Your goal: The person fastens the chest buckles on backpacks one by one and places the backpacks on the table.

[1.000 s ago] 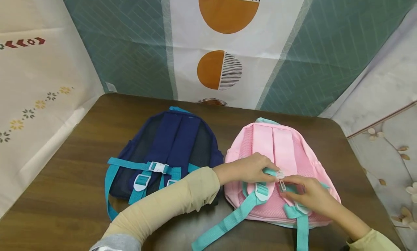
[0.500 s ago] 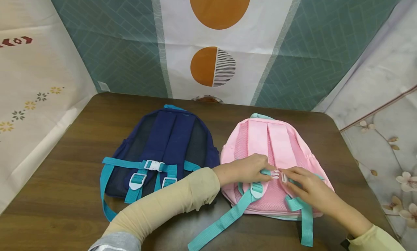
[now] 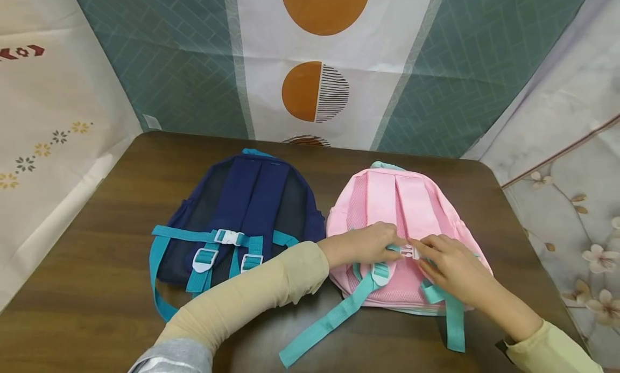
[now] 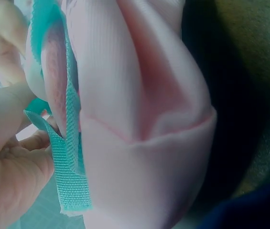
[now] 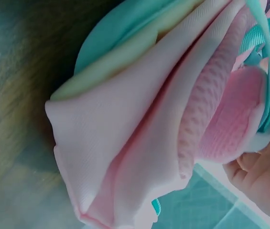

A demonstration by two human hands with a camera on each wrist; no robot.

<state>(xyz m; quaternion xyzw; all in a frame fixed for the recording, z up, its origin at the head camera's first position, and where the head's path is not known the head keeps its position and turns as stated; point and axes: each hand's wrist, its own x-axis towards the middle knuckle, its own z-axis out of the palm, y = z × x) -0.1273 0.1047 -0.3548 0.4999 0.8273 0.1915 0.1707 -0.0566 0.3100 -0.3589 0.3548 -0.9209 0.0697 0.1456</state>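
A pink backpack lies on the table, its straps facing up. Over its lower middle, a whitish side-release buckle shows between my fingertips, its two parts close together. My left hand pinches the left part by the teal strap, and my right hand grips the right part, its fingers covering most of it. In the left wrist view, the left hand is beside a teal strap. The right wrist view has the right hand at the bag's padded strap.
To the left lies a navy backpack with teal straps, its white buckle fastened. Teal strap ends trail from the pink bag onto the wooden table. Patterned cloth hangs behind the table.
My right hand has moved left toward the left hand, bringing the two buckle parts together. They were apart in the earlier frames. The head view has also shifted slightly.
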